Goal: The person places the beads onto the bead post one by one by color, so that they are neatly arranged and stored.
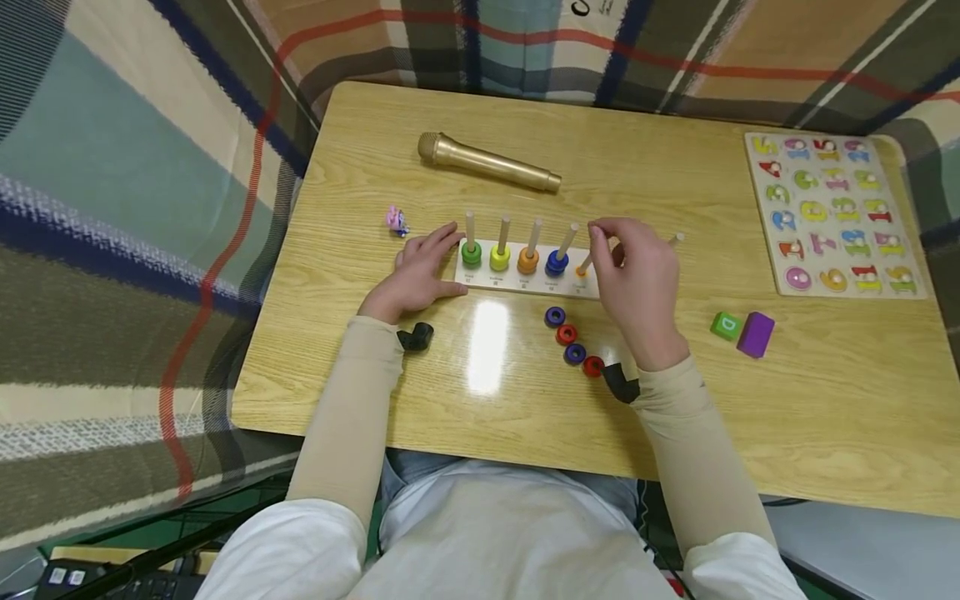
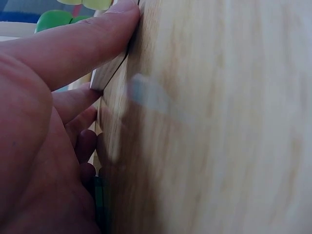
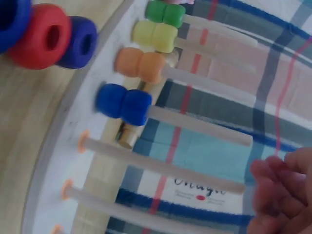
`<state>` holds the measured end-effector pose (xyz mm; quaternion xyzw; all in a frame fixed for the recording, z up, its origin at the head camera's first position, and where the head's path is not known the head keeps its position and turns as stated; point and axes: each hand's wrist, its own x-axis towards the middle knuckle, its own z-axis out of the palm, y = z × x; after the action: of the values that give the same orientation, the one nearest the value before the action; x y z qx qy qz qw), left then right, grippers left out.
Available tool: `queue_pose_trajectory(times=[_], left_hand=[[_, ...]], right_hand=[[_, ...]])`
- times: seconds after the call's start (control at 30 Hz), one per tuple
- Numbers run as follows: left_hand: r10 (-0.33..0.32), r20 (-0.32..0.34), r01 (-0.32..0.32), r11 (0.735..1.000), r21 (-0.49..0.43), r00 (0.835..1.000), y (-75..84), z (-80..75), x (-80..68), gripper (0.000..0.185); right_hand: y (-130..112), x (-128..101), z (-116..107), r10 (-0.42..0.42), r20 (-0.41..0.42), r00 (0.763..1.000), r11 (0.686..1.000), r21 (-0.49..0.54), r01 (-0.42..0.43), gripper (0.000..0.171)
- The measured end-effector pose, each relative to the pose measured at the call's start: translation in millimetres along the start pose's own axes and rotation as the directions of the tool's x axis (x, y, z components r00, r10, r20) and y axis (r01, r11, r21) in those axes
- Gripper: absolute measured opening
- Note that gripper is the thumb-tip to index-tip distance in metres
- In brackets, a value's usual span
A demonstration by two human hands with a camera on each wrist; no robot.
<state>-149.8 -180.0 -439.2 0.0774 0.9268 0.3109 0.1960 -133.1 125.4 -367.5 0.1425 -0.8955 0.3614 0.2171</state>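
Note:
A white peg board [image 1: 525, 283] with several upright wooden pegs lies mid-table. Its first pegs carry green [image 1: 471, 252], yellow [image 1: 500, 257], orange [image 1: 528, 262] and blue [image 1: 557, 263] rings, also seen as green [image 3: 165, 13] and blue [image 3: 123, 103]. My left hand [image 1: 423, 267] rests flat at the board's left end, thumb [image 2: 73, 44] along its edge [image 2: 105, 75]. My right hand [image 1: 607, 242] hovers over the bare fifth peg [image 3: 161, 165], its fingertips [image 3: 285, 195] curled beside the peg's tip. No ring shows in them. Loose blue [image 1: 555, 316] and red [image 1: 566, 334] rings lie in front.
A gold microphone [image 1: 487, 162] lies behind the board and a small pink figure [image 1: 396, 221] to its left. A number puzzle [image 1: 832, 212] sits at the far right, with a green block [image 1: 725, 325] and a purple block [image 1: 755, 334] nearer. Plaid cloth surrounds the table.

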Motion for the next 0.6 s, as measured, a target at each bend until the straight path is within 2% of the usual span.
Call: queue_pose_trajectory(times=[0.07, 0.13, 0.2, 0.27, 0.33, 0.4, 0.43, 0.5, 0.6], left_hand=[[-0.001, -0.001, 0.001, 1.0, -0.003, 1.0, -0.1, 0.2, 0.1, 0.09], [-0.001, -0.002, 0.001, 1.0, -0.007, 1.0, 0.1, 0.0, 0.2, 0.09], [-0.001, -0.004, 0.001, 1.0, -0.005, 1.0, 0.6, -0.5, 0.2, 0.09], [-0.002, -0.002, 0.002, 1.0, 0.0, 1.0, 0.8, -0.7, 0.3, 0.089], [-0.003, 0.0, 0.003, 1.0, 0.004, 1.0, 0.7, -0.7, 0.4, 0.089], [-0.003, -0.001, 0.003, 1.0, 0.005, 1.0, 0.1, -0.7, 0.5, 0.089], [-0.002, -0.001, 0.002, 1.0, 0.005, 1.0, -0.2, -0.6, 0.6, 0.089], [-0.002, -0.003, 0.002, 1.0, 0.004, 1.0, -0.3, -0.4, 0.5, 0.089], [0.0, -0.003, 0.0, 1.0, 0.004, 1.0, 0.3, 0.3, 0.3, 0.089]], right_hand=[[3, -7, -2, -0.003, 0.04, 0.999, 0.999, -0.032, 0.004, 0.023], [8, -14, -3, 0.015, 0.133, 0.991, 0.997, -0.072, -0.005, 0.022], [14, -22, -2, 0.053, 0.267, 0.962, 0.993, -0.115, -0.023, 0.023], [19, -31, 1, 0.112, 0.417, 0.902, 0.987, -0.154, -0.052, 0.027], [23, -38, 7, 0.164, 0.542, 0.824, 0.979, -0.19, -0.07, 0.036], [24, -45, 15, 0.197, 0.617, 0.762, 0.973, -0.216, -0.077, 0.045], [24, -48, 19, 0.21, 0.641, 0.738, 0.971, -0.228, -0.078, 0.048], [23, -53, 26, 0.213, 0.662, 0.719, 0.968, -0.244, -0.062, 0.05], [23, -59, 34, 0.204, 0.655, 0.727, 0.966, -0.257, -0.04, 0.043]])
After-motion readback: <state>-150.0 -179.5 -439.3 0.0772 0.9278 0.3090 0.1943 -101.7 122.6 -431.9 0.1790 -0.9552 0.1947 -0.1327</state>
